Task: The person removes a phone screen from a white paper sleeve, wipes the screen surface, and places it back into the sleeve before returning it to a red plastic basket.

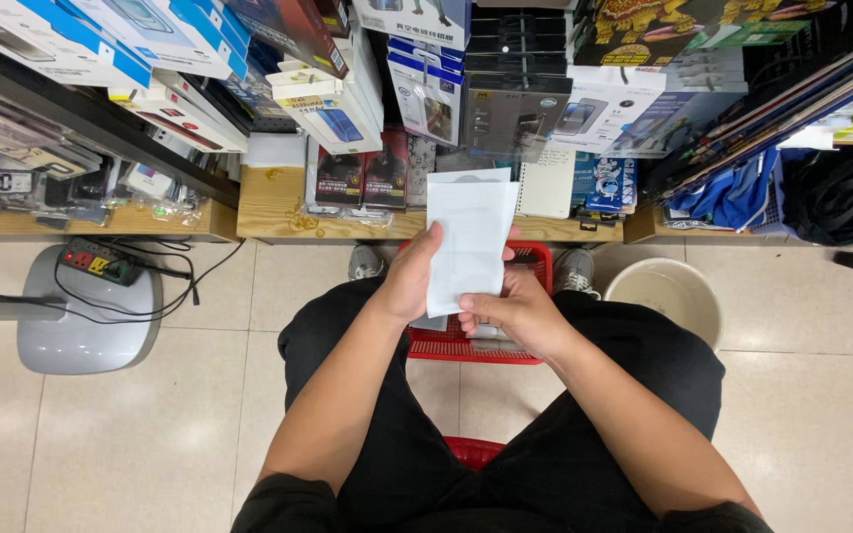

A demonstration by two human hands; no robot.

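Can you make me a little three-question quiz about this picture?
1. True or false: both hands grip the white packet.
2. Which colour is the basket under the hands? A) red B) green C) yellow
3. What round thing stands on the floor to the person's right?

Key:
1. True: the left hand and right hand both hold it.
2. A.
3. A cream bucket.

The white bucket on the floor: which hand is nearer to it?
Right. The right hand holds the white packet's lower edge, on the side of the white bucket; the left hand grips the packet's far side.
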